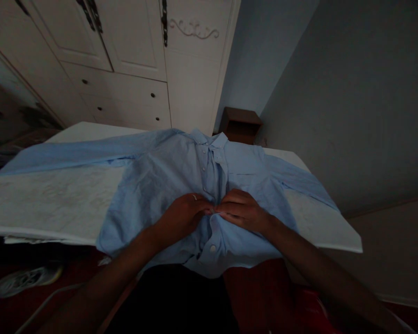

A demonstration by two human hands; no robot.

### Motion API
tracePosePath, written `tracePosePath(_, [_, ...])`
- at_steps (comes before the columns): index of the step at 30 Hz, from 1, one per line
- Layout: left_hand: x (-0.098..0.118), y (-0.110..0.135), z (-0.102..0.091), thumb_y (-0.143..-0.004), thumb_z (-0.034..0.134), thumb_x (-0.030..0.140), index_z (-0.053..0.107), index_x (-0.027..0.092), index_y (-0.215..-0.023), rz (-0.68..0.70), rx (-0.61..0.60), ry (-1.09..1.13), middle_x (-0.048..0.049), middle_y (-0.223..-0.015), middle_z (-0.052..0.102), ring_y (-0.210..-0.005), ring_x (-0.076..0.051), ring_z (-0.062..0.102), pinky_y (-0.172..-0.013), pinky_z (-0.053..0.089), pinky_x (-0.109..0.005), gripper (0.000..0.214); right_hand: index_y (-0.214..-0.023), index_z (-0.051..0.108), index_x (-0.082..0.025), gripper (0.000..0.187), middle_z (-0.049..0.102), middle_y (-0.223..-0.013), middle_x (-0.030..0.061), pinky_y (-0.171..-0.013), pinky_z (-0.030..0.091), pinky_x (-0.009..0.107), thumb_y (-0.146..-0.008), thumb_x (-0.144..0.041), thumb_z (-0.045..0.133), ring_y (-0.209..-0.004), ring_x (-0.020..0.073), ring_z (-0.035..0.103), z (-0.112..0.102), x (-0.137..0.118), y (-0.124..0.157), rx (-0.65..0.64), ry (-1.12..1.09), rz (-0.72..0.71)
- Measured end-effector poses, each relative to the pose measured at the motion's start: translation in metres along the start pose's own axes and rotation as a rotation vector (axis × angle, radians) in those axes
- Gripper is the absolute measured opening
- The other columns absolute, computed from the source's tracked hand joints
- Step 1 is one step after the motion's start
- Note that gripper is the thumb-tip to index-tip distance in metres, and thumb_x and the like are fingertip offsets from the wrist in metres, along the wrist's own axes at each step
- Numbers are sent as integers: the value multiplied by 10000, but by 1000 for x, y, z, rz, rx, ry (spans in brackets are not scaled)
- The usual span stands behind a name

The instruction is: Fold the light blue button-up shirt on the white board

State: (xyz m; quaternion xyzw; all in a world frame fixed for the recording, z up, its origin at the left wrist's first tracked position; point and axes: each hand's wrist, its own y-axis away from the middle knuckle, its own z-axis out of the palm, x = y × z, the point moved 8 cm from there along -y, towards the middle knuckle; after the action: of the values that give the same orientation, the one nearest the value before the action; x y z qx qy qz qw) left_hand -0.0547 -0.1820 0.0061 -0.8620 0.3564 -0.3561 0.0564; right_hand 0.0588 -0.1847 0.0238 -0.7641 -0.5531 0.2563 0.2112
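Observation:
A light blue button-up shirt [167,171] lies face up on a white table [55,199], collar at the far side, sleeves spread to both sides. Its hem hangs over the near edge. My left hand [181,215] and my right hand [242,208] meet at the shirt's button placket in the middle of the front. Both have fingers curled and pinch the fabric at the placket. A ring shows on my left hand. The buttons above my hands look fastened; one button [212,248] shows below them.
A white wardrobe [132,55] with drawers stands behind the table. A small brown wooden stand [240,123] sits in the far corner by the grey wall. Red floor and a shoe [24,278] show under the table at the left.

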Motion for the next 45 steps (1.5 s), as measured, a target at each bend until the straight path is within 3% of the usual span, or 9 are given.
tracePosePath(5, [2,1,-2,-871,418,31,671,192,-958,22,12,5,-29,-903,705,-864,-148,640,-804,514,-304,313,-839,642,-188,150,636,-723,17,-630,407,293,-923,-184,519,-661,135,536,3,-9,-1,-36,141,-81])
tracePosePath(11, [3,2,-1,-814,417,-21,669,181,-932,35,-16,-38,-36,-901,700,-855,-151,634,-805,514,-307,344,-870,633,-197,110,625,-766,15,-721,406,320,-917,-240,544,-730,147,542,-1,-13,-5,-37,105,-80])
tracePosePath(19, [3,4,0,-875,414,60,659,178,-909,12,-19,-52,-38,-875,690,-834,-158,627,-798,515,-314,274,-916,648,-231,116,626,-762,-16,-728,381,310,-919,-172,548,-706,125,516,0,-11,-2,-37,146,-67])
tracePosePath(25, [7,7,-1,-839,531,161,619,183,-1134,67,-41,-138,-73,-1022,684,-937,-210,617,-853,495,-367,308,-834,638,-209,130,618,-698,-16,-700,385,297,-919,-166,551,-669,123,497,-2,-14,-4,-33,206,-81])
tracePosePath(29, [6,6,3,-905,509,209,681,218,-1035,100,-70,-163,-49,-953,704,-874,-186,633,-801,495,-324,215,-854,646,-215,140,605,-670,-25,-687,381,291,-928,-169,536,-651,119,485,-2,-16,-4,-60,222,-92])
tracePosePath(36, [1,7,-5,-943,501,239,704,199,-975,56,68,-92,-29,-907,720,-844,-150,641,-780,504,-279,210,-794,657,-217,189,619,-686,-19,-688,377,292,-935,-187,535,-654,117,488,-4,-16,-5,-55,191,-85])
tracePosePath(45, [4,4,-9,-929,481,131,717,196,-935,47,91,76,-16,-866,731,-806,-124,659,-751,528,-250,245,-749,639,-200,203,649,-694,-19,-682,382,280,-929,-186,546,-657,116,489,-4,-17,-4,14,258,-102])
